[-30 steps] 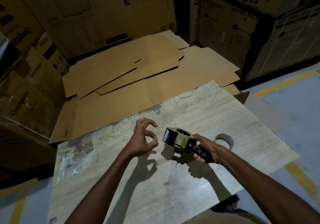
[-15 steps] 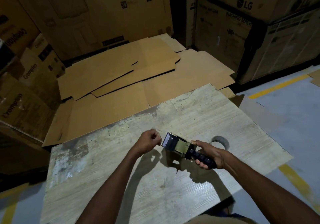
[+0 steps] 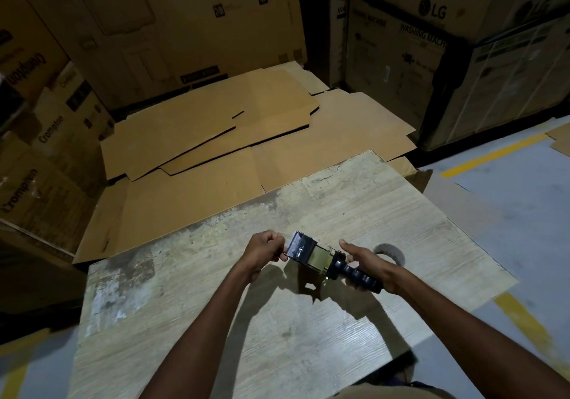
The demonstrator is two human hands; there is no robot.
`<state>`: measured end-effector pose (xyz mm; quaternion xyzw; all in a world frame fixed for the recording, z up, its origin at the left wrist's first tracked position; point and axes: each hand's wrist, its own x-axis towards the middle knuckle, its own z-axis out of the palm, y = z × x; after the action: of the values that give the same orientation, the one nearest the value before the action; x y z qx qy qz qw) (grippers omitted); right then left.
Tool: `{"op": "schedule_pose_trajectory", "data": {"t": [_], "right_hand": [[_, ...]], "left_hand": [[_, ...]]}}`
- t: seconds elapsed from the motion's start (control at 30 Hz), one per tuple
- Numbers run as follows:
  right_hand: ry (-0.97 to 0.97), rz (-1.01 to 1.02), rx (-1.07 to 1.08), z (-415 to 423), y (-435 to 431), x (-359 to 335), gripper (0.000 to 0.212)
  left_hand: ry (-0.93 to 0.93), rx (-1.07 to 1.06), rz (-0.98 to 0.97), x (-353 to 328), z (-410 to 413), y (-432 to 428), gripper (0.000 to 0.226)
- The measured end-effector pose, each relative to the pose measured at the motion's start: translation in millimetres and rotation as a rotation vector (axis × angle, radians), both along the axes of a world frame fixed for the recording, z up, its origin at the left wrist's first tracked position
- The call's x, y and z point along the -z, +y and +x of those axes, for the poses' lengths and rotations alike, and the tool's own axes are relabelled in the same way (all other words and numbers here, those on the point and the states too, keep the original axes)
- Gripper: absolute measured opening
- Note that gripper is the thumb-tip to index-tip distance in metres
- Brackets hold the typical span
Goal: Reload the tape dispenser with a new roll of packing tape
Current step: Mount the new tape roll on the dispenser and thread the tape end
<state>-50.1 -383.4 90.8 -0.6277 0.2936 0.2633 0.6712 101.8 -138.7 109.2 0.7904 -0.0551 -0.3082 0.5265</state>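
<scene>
The tape dispenser (image 3: 314, 256) has a black ribbed handle, a metal frame and a glossy dark front end. It is held just above the worn wooden table (image 3: 216, 306). My right hand (image 3: 367, 260) grips the handle, thumb stretched toward the frame. My left hand (image 3: 265, 250) is closed at the dispenser's front end, pinching what looks like the tape end. Whether a roll sits in the frame is hard to tell. A grey ring, probably a tape roll or core (image 3: 390, 252), lies on the table behind my right wrist, partly hidden.
Flattened cardboard sheets (image 3: 231, 139) lie on the floor beyond the table. Tall cardboard cartons (image 3: 431, 44) stand at the back, right and left. Grey floor with yellow lines (image 3: 493, 158) runs along the right side.
My left hand, open and apart from the dispenser a second ago, has closed and moved right to its front end. The right hand keeps its hold on the handle.
</scene>
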Motion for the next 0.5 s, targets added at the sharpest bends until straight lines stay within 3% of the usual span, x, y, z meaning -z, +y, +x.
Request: {"op": "schedule_pose_trajectory", "data": {"t": [0.2,0.3,0.5], "right_hand": [[-0.213,-0.241,-0.188,0,-2,-7,0.083],[-0.240,-0.373,-0.195,1,-2,-6,0.090],[-0.228,-0.530,-0.215,6,-2,-13,0.075]], "left_hand": [[0.039,-0.049,-0.036,-3,1,-5,0.014],[0.058,-0.054,-0.051,-3,1,-9,0.014],[0.073,-0.074,-0.078,-9,5,-13,0.016]]}}
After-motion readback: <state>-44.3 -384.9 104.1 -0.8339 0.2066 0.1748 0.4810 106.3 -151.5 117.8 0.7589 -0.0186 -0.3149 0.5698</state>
